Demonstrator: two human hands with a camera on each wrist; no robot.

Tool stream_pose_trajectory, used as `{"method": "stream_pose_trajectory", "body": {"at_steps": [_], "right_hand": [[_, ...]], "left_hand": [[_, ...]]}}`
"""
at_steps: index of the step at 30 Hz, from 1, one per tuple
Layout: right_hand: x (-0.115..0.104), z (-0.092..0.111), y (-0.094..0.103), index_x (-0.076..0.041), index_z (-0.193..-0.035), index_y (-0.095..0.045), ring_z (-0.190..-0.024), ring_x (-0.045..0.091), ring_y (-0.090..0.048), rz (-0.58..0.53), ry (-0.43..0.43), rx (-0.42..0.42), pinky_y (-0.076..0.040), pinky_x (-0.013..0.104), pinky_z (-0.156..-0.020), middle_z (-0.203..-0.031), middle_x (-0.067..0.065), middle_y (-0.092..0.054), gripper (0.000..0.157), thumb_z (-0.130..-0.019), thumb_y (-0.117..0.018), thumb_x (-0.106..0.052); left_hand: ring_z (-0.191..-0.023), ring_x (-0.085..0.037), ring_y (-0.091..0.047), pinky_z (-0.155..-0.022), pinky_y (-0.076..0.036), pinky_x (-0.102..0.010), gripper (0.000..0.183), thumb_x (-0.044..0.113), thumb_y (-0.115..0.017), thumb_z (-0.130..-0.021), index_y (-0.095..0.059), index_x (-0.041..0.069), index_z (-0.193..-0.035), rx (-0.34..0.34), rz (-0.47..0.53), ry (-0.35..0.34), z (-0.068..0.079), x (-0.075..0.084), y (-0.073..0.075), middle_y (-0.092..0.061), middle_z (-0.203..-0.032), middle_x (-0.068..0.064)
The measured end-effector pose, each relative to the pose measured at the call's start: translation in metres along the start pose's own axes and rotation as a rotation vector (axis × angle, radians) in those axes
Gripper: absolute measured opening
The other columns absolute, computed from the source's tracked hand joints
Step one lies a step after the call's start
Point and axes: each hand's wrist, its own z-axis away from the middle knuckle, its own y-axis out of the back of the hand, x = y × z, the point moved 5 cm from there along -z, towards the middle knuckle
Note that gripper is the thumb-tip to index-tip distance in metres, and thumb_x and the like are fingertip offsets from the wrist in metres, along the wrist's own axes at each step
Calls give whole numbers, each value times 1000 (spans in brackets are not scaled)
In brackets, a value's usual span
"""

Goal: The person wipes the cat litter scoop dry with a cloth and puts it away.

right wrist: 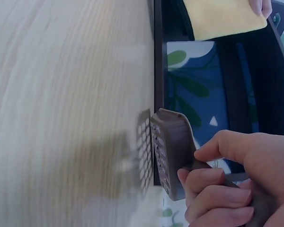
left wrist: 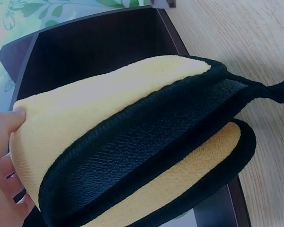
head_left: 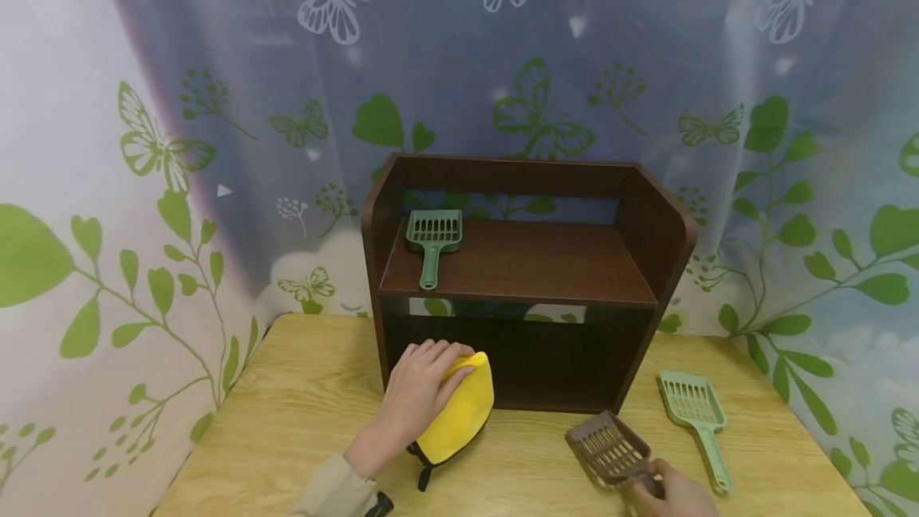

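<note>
My left hand (head_left: 420, 393) pinches a folded yellow cleaning cloth (head_left: 463, 413) with black edging and a hanging loop. It is held up in front of the shelf's lower left opening. In the left wrist view the cloth (left wrist: 128, 94) shows its yellow faces and dark inner side, with thumb and fingers at one end. My right hand (head_left: 675, 493) grips the handle of a brown slotted litter scoop (head_left: 610, 449). The right wrist view has the scoop (right wrist: 173, 146) tilted just above the table, casting a slotted shadow, with fingers curled round its handle.
A dark brown two-tier shelf (head_left: 517, 262) stands at the back of the wooden table (head_left: 309, 389). On its upper board lies a dark green litter scoop (head_left: 433, 242). A light green scoop (head_left: 696, 413) lies on the table at right. Behind hangs a patterned curtain (head_left: 445, 46).
</note>
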Motion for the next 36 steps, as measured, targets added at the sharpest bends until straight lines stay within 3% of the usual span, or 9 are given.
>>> {"method": "stream_pose_trajectory", "body": {"at_steps": [6, 11, 17, 22, 31, 36], "right_hand": [[-25, 0, 4, -3, -100, -63, -60, 17, -53, -46, 89, 80, -43, 36, -57, -70, 0, -61, 30, -92, -72, -30], [-51, -3, 9, -8, -102, -66, -52, 13, -33, -80, 130, 112, -26, 29, -52, -58, -3, -39, 29, -93, -73, -34], [-84, -8, 16, -9, -103, -64, -55, 14, -42, -68, 177, 111, -33, 32, -54, -64, -1, -48, 33, -96, -67, -41], [-102, -10, 23, -8, -109, -69, -55, 13, -46, -18, 233, 163, -36, 32, -53, -66, -5, -54, 36, -98, -65, -42], [-122, -11, 29, -15, -108, -69, -51, 11, -43, 74, 317, 231, -32, 30, -47, -64, -8, -53, 28, -98, -65, -41], [-128, -11, 29, -17, -108, -69, -50, 11, -44, 33, 300, 206, -31, 30, -47, -66, -8, -55, 25, -96, -68, -39]], "left_hand": [[-79, -12, -59, -67, -41, -26, 17, 28, -72, -95, -71, 20, -110, 3, -1, 4, -1, 0, 1, -71, -96, 7], [-79, -12, -59, -68, -42, -26, 17, 28, -72, -95, -71, 20, -110, 11, -9, 4, -1, -2, 1, -71, -95, 7], [-79, -11, -58, -68, -40, -26, 17, 29, -72, -96, -72, 20, -111, 10, -13, 5, -1, -4, 1, -71, -96, 7], [-78, -12, -58, -67, -39, -26, 17, 28, -72, -95, -71, 20, -110, 18, -22, 1, -1, -6, 2, -71, -96, 7], [-77, -12, -57, -66, -39, -26, 18, 28, -72, -96, -71, 20, -111, 11, -29, 14, -1, -11, 6, -70, -95, 6], [-77, -12, -56, -66, -39, -26, 18, 28, -71, -96, -71, 19, -112, 14, -39, 13, -5, -12, 8, -70, -95, 6]]}}
